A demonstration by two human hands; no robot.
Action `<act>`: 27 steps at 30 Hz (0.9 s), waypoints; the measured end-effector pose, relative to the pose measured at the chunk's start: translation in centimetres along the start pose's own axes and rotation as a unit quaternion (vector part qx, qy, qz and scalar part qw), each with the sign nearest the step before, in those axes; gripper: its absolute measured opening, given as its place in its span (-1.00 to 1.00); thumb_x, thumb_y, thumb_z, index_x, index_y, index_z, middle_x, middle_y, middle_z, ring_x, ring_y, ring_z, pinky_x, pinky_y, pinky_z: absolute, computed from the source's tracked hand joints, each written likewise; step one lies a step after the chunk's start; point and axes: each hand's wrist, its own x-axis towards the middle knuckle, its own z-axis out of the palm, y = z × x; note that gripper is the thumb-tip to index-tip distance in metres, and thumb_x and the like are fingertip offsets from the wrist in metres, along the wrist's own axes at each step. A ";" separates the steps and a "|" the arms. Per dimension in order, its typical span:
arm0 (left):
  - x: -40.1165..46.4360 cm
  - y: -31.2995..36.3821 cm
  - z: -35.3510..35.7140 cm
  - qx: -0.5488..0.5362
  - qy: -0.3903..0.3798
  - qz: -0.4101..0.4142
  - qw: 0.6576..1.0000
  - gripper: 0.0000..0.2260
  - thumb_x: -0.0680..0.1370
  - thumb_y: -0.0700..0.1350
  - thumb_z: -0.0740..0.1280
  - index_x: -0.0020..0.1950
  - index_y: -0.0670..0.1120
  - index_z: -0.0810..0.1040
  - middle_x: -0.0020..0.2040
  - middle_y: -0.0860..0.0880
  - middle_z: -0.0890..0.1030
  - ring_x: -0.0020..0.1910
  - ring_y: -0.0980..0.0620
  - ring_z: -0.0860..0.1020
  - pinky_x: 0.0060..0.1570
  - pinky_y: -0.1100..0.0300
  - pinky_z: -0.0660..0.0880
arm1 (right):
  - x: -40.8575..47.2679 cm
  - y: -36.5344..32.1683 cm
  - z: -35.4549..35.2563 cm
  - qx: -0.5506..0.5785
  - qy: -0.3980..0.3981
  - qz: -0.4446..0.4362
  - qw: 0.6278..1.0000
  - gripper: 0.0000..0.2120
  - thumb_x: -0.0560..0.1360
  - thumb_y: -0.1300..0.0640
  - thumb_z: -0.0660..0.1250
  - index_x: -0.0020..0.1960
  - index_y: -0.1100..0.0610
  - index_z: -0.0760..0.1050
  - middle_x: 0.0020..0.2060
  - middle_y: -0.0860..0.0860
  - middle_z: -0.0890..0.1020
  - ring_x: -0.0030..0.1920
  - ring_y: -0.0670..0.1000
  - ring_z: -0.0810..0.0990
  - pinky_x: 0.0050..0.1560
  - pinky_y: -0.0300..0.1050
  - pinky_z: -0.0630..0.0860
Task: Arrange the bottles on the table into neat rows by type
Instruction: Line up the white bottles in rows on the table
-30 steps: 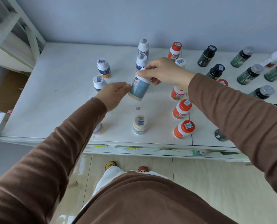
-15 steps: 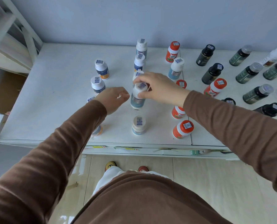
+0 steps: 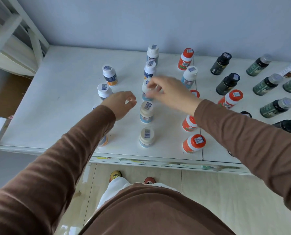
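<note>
A column of white-capped, blue-labelled bottles runs down the middle of the white table [image 3: 60,116]. One of them [image 3: 146,113] stands free in the column, with another [image 3: 147,138] in front of it. My right hand [image 3: 170,94] hovers, blurred, with loose fingers in front of the bottle behind it [image 3: 145,96] and grips nothing. My left hand [image 3: 121,105] hangs just left of the column, fingers loosely curled and empty. Orange bottles with red caps [image 3: 193,144] stand to the right, dark bottles [image 3: 227,83] further right.
Two white-capped bottles with dark labels [image 3: 109,77] stand left of the column; another is partly hidden under my left sleeve. Green bottles [image 3: 266,84] fill the far right. A wall lies behind the table and a white frame [image 3: 31,34] at the left. The table's front edge is near.
My right hand set the blue-labelled bottle upright in the column, let go of it and moved up and back. My left hand stayed beside the column.
</note>
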 end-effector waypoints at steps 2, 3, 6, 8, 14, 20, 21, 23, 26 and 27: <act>0.9 0.2 -0.2 0.016 0.007 -0.008 1.000 -0.76 0.58 0.02 0.20 0.20 0.00 0.52 0.16 0.00 0.59 0.16 -0.03 0.52 0.19 0.07 0.44 | 1.7 0.9 -0.9 -0.052 0.038 -0.018 0.998 -0.79 0.51 0.02 0.34 0.10 0.07 0.50 0.02 0.00 0.56 0.00 0.07 0.53 -0.01 -0.01 0.46; 1.3 0.3 -0.3 0.029 0.006 -0.010 1.000 -0.75 0.59 0.03 0.20 0.21 0.01 0.51 0.17 0.00 0.58 0.16 -0.03 0.52 0.20 0.05 0.44 | 2.5 1.3 -1.0 -0.085 0.026 -0.033 0.995 -0.78 0.52 0.07 0.33 0.14 0.08 0.48 0.06 0.02 0.53 0.04 0.09 0.51 0.02 0.01 0.45; 2.7 0.8 -0.2 0.059 0.001 -0.018 0.998 -0.73 0.59 0.05 0.17 0.24 0.02 0.48 0.20 -0.01 0.58 0.16 -0.05 0.53 0.18 0.04 0.45 | 4.1 2.2 -0.5 -0.159 -0.066 -0.067 0.983 -0.63 0.53 0.12 0.32 0.33 0.01 0.41 0.23 0.05 0.45 0.21 0.13 0.43 0.14 0.07 0.45; 3.3 1.1 -0.1 0.073 -0.006 -0.028 0.997 -0.71 0.60 0.05 0.16 0.27 0.01 0.46 0.22 -0.02 0.57 0.18 -0.06 0.52 0.16 0.08 0.43 | 4.6 2.3 0.2 -0.185 -0.108 -0.074 0.974 -0.61 0.55 0.12 0.28 0.36 -0.03 0.39 0.24 0.04 0.44 0.24 0.12 0.41 0.13 0.10 0.47; 4.6 1.4 0.4 0.026 -0.042 -0.063 0.997 -0.72 0.60 0.00 0.16 0.28 -0.02 0.46 0.23 -0.07 0.57 0.20 -0.10 0.51 0.21 0.06 0.43 | 5.6 2.7 0.0 -0.107 -0.101 -0.038 0.988 -0.67 0.49 0.09 0.31 0.26 -0.01 0.47 0.13 0.02 0.49 0.10 0.08 0.50 0.04 -0.02 0.43; 6.0 1.9 -1.0 -0.123 -0.005 -0.030 0.992 -0.70 0.60 0.00 0.12 0.07 -0.15 0.55 0.03 -0.18 0.60 0.01 -0.13 0.54 0.10 0.00 0.44 | 6.7 2.7 -3.8 0.082 -0.024 0.077 0.993 -0.71 0.46 -0.06 0.41 0.12 0.06 0.58 -0.16 -0.01 0.59 -0.19 -0.03 0.56 -0.11 -0.15 0.46; 6.2 2.0 -1.1 -0.178 0.004 -0.039 0.983 -0.70 0.60 0.02 0.12 0.04 -0.13 0.56 -0.03 -0.16 0.60 -0.04 -0.08 0.52 0.05 0.04 0.44 | 6.8 2.7 -4.3 0.131 -0.016 0.099 0.986 -0.71 0.46 -0.06 0.42 0.09 0.08 0.59 -0.23 -0.03 0.58 -0.27 -0.06 0.55 -0.17 -0.18 0.48; 6.6 2.2 -1.4 -0.235 0.009 -0.049 0.971 -0.70 0.62 0.01 0.12 0.05 -0.12 0.58 -0.07 -0.09 0.58 -0.06 -0.01 0.49 -0.02 0.11 0.40 | 6.9 2.9 -4.9 0.212 -0.009 0.138 0.967 -0.70 0.47 -0.05 0.43 0.09 0.13 0.62 -0.27 -0.04 0.58 -0.35 -0.11 0.52 -0.24 -0.24 0.52; 7.0 2.2 -1.7 -0.240 0.006 -0.050 0.969 -0.69 0.63 0.03 0.11 0.07 -0.10 0.58 -0.05 -0.08 0.58 -0.04 0.01 0.50 0.00 0.13 0.40 | 6.9 3.1 -5.3 0.256 -0.007 0.162 0.953 -0.70 0.48 -0.05 0.43 0.09 0.13 0.63 -0.28 -0.03 0.57 -0.39 -0.14 0.49 -0.28 -0.30 0.51; 7.0 2.3 -1.8 -0.236 0.004 -0.048 0.971 -0.69 0.64 0.03 0.11 0.07 -0.10 0.58 -0.05 -0.08 0.58 -0.04 0.01 0.50 0.01 0.13 0.40 | 6.9 3.1 -5.3 0.261 -0.006 0.163 0.951 -0.71 0.48 -0.05 0.43 0.08 0.13 0.63 -0.28 -0.03 0.56 -0.39 -0.14 0.48 -0.29 -0.30 0.51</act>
